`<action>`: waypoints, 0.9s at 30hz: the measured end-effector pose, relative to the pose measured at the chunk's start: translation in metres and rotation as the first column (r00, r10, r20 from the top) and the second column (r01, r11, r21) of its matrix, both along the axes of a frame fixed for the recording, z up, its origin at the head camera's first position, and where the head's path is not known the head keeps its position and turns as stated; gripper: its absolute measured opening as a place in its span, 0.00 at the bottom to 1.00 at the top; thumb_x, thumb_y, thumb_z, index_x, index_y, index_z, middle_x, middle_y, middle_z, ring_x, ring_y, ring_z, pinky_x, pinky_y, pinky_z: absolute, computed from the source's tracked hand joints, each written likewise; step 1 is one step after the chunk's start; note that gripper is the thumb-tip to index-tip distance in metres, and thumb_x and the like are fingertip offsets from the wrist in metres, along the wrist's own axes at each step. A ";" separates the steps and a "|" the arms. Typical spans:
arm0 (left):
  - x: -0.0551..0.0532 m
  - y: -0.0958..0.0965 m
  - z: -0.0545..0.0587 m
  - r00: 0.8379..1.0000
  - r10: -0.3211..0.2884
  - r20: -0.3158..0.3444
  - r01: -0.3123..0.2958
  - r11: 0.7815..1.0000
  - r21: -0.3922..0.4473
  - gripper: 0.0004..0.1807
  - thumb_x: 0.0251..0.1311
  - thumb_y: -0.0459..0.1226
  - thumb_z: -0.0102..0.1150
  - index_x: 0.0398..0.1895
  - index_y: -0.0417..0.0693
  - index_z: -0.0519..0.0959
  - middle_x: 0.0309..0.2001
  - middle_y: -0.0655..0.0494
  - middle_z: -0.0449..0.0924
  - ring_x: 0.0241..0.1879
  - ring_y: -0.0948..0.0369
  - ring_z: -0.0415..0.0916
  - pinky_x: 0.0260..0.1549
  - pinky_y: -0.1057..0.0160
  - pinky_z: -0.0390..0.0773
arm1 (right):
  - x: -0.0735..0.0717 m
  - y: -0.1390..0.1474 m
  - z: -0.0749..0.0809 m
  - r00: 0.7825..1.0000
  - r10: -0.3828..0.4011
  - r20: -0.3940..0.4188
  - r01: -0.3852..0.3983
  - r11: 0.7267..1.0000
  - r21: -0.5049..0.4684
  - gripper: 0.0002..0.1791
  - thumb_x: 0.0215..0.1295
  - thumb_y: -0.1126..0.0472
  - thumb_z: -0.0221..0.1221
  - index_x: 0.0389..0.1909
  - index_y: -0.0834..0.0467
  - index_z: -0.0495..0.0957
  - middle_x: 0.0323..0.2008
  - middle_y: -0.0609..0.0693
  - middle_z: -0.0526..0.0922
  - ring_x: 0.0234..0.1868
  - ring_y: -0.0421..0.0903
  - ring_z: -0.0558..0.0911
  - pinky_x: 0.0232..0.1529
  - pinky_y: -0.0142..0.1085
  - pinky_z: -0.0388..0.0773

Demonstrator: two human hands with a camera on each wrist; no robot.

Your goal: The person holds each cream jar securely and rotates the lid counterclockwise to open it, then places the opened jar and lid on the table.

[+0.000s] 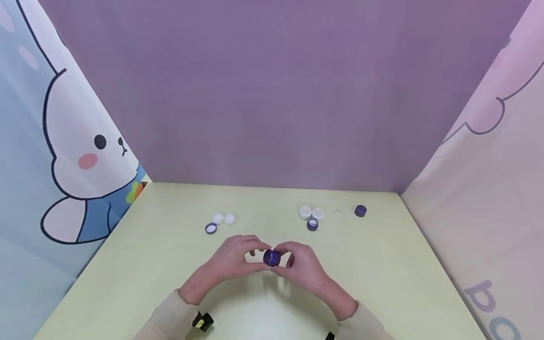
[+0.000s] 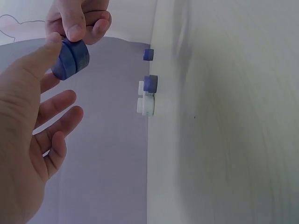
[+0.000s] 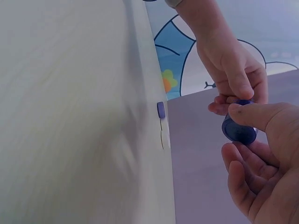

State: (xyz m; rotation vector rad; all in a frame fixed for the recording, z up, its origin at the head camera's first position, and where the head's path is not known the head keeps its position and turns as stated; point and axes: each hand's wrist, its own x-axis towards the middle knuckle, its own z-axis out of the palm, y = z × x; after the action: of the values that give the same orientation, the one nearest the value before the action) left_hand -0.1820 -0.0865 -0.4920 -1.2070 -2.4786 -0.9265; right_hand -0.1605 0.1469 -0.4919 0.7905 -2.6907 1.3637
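Observation:
A small dark blue round jar [image 1: 271, 258] is held off the table between both hands. A seam around it in the left wrist view parts the lid from the body; whether the lid is loose, I cannot tell. My left hand [image 1: 233, 257] pinches it from the left with thumb and forefinger, the other fingers loosely bent. From the right my right hand [image 1: 302, 265] pinches the same blue jar [image 3: 239, 128] between thumb and fingers. The left wrist view shows both thumbs on the blue jar [image 2: 72, 58].
Beyond the left hand lie two white lids [image 1: 229, 218] and an upturned blue lid [image 1: 211, 228]. Two white jars [image 1: 305, 212] and an open blue jar [image 1: 312, 225] stand together further right. Another blue jar [image 1: 360, 210] stands near the table's back right. A purple backdrop [image 1: 272, 94] rises behind.

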 end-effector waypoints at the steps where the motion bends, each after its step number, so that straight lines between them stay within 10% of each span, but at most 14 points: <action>1: -0.001 -0.001 -0.001 1.000 0.006 0.005 -0.006 1.000 -0.003 0.25 0.53 0.56 0.68 0.51 0.55 0.83 0.37 0.66 0.82 0.30 0.66 0.78 0.26 0.68 0.77 | -0.001 0.000 0.000 1.000 -0.001 0.000 0.001 1.000 -0.001 0.20 0.49 0.60 0.75 0.44 0.52 0.82 0.36 0.41 0.82 0.20 0.34 0.76 0.22 0.30 0.77; 12: -0.005 -0.007 -0.001 0.997 -0.064 -0.032 0.063 0.998 -0.016 0.22 0.53 0.37 0.72 0.53 0.59 0.83 0.34 0.66 0.83 0.28 0.72 0.77 0.25 0.73 0.76 | -0.005 -0.003 -0.002 0.999 0.006 0.042 -0.005 1.000 -0.016 0.18 0.49 0.61 0.74 0.43 0.51 0.82 0.36 0.41 0.82 0.18 0.36 0.76 0.19 0.31 0.76; 27: -0.005 0.000 0.004 0.998 0.001 0.065 0.004 0.996 -0.086 0.18 0.57 0.54 0.66 0.49 0.62 0.83 0.37 0.74 0.82 0.31 0.72 0.77 0.27 0.76 0.74 | -0.004 0.001 0.001 0.998 0.012 0.060 -0.013 1.000 0.011 0.18 0.50 0.59 0.74 0.43 0.50 0.82 0.36 0.39 0.82 0.20 0.36 0.76 0.23 0.31 0.77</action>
State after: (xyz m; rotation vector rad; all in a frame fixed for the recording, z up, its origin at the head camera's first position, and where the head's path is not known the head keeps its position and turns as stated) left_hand -0.1867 -0.0866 -0.4883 -1.2237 -2.5938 -0.8813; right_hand -0.1642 0.1475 -0.4910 0.7813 -2.7458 1.3985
